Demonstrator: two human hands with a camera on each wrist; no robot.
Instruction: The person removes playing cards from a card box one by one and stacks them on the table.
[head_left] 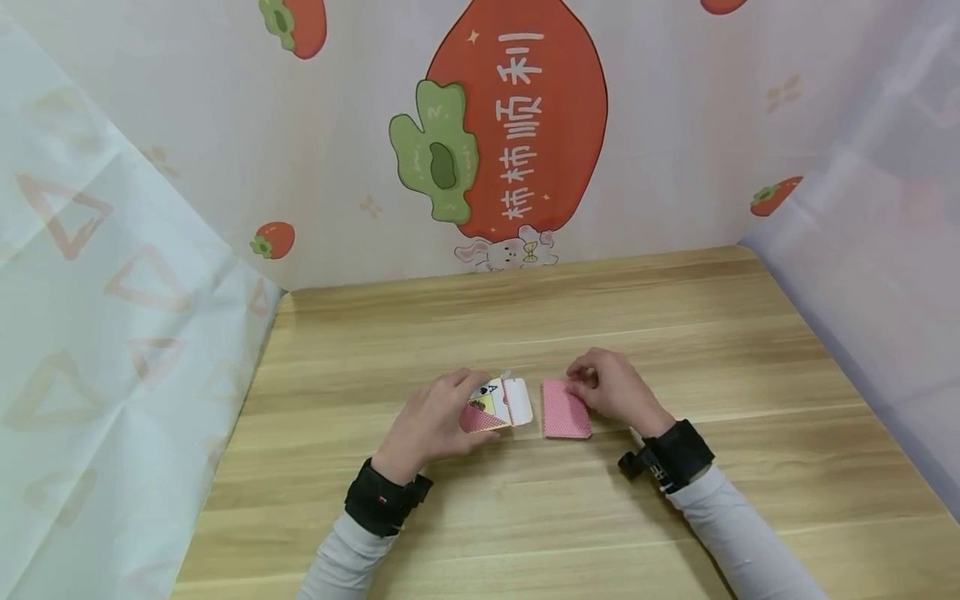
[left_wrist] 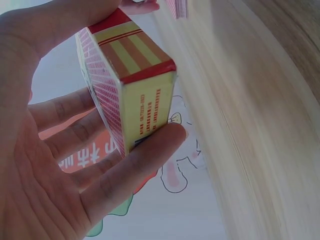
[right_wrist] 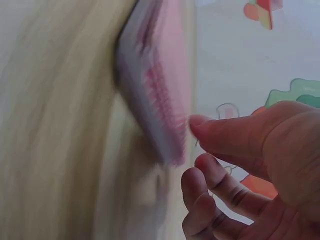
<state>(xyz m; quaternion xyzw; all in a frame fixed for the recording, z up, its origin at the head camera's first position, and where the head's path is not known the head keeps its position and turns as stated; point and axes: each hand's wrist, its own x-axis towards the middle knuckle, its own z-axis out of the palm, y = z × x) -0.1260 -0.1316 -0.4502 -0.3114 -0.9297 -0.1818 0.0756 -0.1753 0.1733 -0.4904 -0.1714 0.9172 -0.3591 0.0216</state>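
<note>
In the head view my left hand grips a playing-card box by its sides, with an ace printed on the face and a white flap standing out from its right end. The left wrist view gives the yellow and red end of that box, held between thumb and fingers. Just to its right on the table lies a deck of cards with pink patterned backs. My right hand is at the deck's upper right edge, fingers loosely bent, thumb tip right by the edge. The deck is blurred in the right wrist view.
The wooden table runs back to a white cloth printed with a large persimmon. More pale cloth hangs at the left and right sides. Each wrist wears a black strap with a small camera.
</note>
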